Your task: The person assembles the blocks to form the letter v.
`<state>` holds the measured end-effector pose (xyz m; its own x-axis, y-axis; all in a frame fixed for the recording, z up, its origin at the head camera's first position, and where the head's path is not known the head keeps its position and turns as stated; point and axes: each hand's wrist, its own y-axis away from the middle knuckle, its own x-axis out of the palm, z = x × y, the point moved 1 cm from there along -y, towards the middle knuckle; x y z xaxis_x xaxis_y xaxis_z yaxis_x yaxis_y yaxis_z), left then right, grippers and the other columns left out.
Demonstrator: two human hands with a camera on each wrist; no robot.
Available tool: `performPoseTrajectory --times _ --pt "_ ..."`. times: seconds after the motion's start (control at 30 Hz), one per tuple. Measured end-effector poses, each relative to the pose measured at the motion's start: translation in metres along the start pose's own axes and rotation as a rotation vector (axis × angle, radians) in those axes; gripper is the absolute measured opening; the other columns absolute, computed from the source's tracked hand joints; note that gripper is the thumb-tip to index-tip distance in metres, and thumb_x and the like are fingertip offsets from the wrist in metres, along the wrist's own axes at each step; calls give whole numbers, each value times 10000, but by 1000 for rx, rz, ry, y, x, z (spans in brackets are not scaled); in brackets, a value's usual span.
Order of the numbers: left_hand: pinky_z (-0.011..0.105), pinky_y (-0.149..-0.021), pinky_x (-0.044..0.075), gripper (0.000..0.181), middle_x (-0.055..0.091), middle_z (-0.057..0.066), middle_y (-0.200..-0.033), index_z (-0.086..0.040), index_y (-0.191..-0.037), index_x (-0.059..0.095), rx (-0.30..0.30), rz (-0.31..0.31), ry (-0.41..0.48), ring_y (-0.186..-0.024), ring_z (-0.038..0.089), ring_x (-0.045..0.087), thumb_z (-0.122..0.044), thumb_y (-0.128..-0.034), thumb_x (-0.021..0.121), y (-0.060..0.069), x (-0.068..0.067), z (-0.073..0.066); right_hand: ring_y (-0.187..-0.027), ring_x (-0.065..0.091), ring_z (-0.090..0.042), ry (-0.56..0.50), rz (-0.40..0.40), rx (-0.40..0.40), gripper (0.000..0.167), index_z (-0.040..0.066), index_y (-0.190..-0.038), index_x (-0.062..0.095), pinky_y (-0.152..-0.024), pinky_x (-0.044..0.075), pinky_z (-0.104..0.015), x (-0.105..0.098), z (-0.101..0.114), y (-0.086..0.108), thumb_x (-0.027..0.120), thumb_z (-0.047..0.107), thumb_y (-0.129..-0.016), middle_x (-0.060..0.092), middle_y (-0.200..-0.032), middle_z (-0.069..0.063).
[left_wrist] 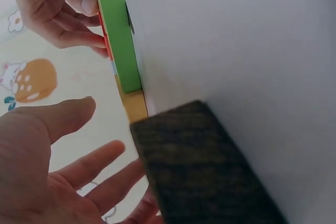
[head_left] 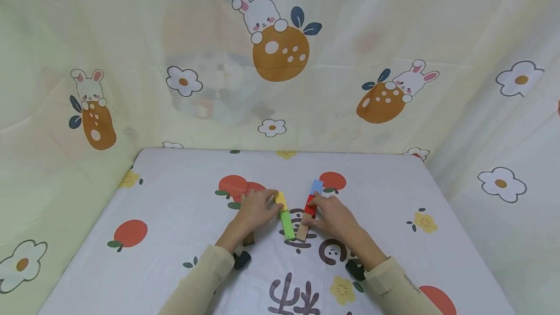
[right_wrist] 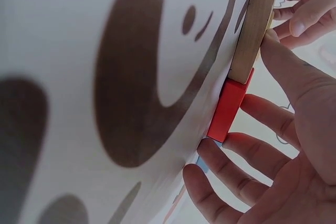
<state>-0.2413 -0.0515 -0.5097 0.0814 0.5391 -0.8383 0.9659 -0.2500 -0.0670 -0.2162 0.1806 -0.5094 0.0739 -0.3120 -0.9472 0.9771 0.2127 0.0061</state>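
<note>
Left of centre in the head view, the left hand (head_left: 255,210) lies at the yellow block (head_left: 281,200), thumb and fingers spread rather than curled round anything; whether their tips touch it cannot be told. Beneath that wrist, toward the lower middle, sits the dark brown block (head_left: 249,239), apart from the others. The yellow block meets the far end of the green block (head_left: 287,226), and the pair makes a slanting row at the centre of the frame.

Just right of it, the second row runs upward: the tan block (head_left: 303,228) nearest the bottom edge, the red block (head_left: 309,205), then the blue block (head_left: 317,186). The right hand (head_left: 337,215) flanks this row from the right, fingers loosely extended — thumb by the tan block, fingertips against the red one, nothing clasped.

The step in hand seems to be setting blocks end to end. It probably calls for light pressure from the sides, with thumb and fingers level, so that no joint kinks; the rows' near ends almost meet, so a nudge there could disturb both.

Counted: six blocks, one of each colour — two in the left row, three in the right, one apart; two hands; three printed rabbits on the backdrop (head_left: 332,125).
</note>
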Motion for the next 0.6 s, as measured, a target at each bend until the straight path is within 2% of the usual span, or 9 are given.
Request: performPoseTrajectory --times 0.2,0.4,0.57,0.6 --pt "527 -946 409 501 739 102 -1321 -146 -1404 689 -11 -16 35 -1138 297 572 -363 -959 770 7 -7 2 -1281 617 -357 -5 9 12 587 178 -1312 728 -988 618 -475 -2 2 1 888 467 -827 527 -1618 -160" --pt "685 -1155 359 531 688 115 -1433 -124 -1425 668 -21 -22 88 -1382 389 540 -351 -956 771 19 -16 3 -1279 618 -350 -7 12 19 575 181 -1309 731 -998 614 -474 -2 2 1 887 460 -830 533 -1614 -153" --pt "774 -1194 288 567 697 107 -1416 -115 -1418 668 -22 -15 81 -1374 361 573 -349 -922 813 29 -21 9 -1266 620 -346 -9 6 13 566 176 -1300 734 -982 618 -462 -2 2 1 888 451 -830 535 -1613 -151" --pt "763 -1184 301 574 698 104 -1415 -114 -1419 666 -22 -5 89 -1361 352 584 -344 -916 820 31 -23 11 -1268 618 -344 -10 7 17 566 177 -1301 734 -980 619 -458 -2 2 2 887 454 -830 532 -1617 -147"
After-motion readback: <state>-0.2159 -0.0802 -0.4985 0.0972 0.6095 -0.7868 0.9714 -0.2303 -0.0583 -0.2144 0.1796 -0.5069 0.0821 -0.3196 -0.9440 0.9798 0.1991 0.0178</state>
